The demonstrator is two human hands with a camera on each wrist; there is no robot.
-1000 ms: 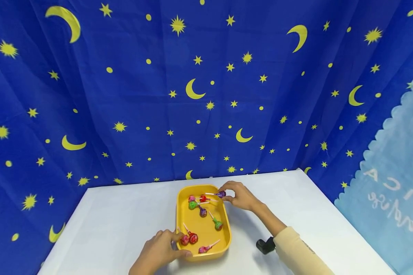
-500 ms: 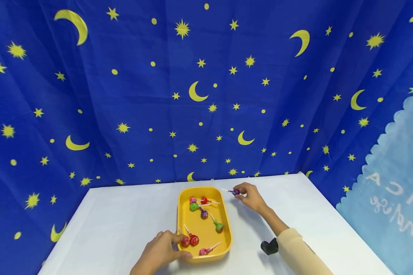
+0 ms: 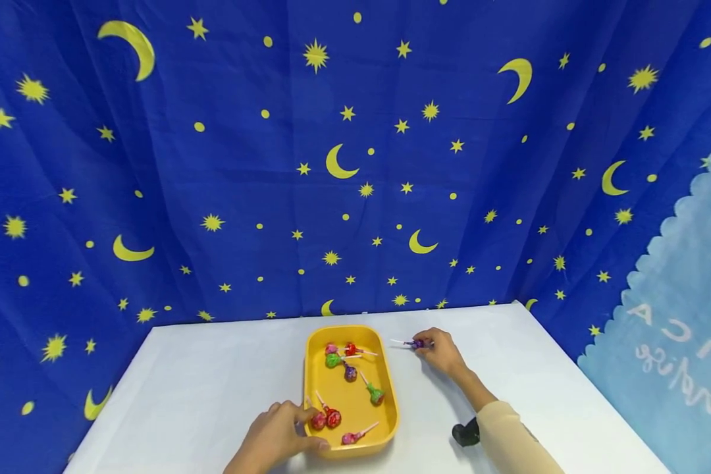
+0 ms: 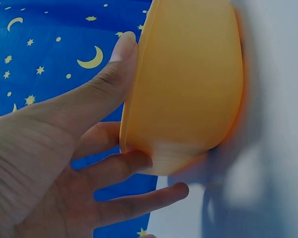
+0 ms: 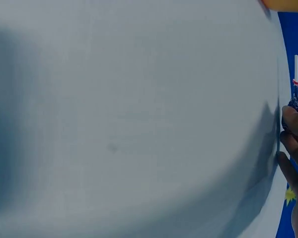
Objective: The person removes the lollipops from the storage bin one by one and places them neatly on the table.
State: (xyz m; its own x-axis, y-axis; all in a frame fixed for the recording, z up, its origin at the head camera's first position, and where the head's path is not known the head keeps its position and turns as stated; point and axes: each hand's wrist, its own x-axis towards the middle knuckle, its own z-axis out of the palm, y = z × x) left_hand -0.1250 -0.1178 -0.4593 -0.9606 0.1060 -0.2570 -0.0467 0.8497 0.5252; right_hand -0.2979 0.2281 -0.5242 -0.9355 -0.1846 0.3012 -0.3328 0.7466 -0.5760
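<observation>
My left hand grips the near left corner of a yellow plastic tray; in the left wrist view its thumb lies along the rim and the fingers touch the wall. To the right of the tray, low over the white table, my right hand pinches a purple-wrapped lollipop by its candy end, the white stick pointing left. The right wrist view catches this lollipop at its right edge. Inside the tray lie several lollipops, among them a green one, a purple one and a pink one.
The white table extends on both sides of the tray. A blue cloth with yellow moons and stars hangs behind it, and a light blue cloth hangs at the right. Beside the right sleeve is a black object.
My right hand has carried the purple lollipop from above the tray's far right rim out to the right, then slightly down and nearer. The left hand keeps its grip on the tray.
</observation>
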